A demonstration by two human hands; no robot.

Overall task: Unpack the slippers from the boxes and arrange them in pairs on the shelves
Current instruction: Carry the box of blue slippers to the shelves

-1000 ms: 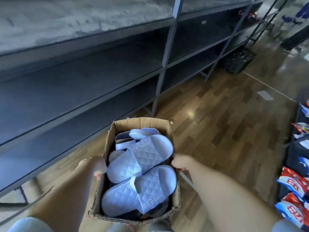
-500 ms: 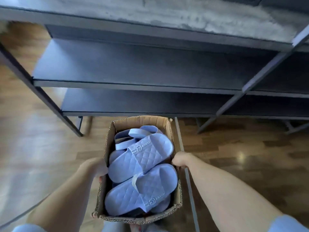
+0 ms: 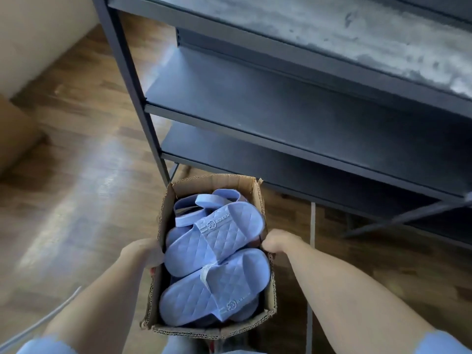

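Note:
An open cardboard box (image 3: 270,297) hangs in front of me, carried between both hands. My left hand (image 3: 141,252) grips its left wall and my right hand (image 3: 277,241) grips its right wall. Inside lie several light blue quilted slippers (image 3: 214,241), stacked on one another, the nearest one (image 3: 212,290) lying across the box's front. A dark metal shelf unit (image 3: 281,103) with bare shelves stands just beyond the box, its left end post (image 3: 132,93) straight ahead.
Wooden floor (image 3: 76,175) spreads to the left of the shelf unit. Another cardboard box (image 3: 15,134) sits at the far left edge, below a pale wall (image 3: 38,26). The top shelf board (image 3: 357,29) looks dusty grey.
My view has swung left along the shelf unit, from its long run to its left end. The box stays held the same way between both hands.

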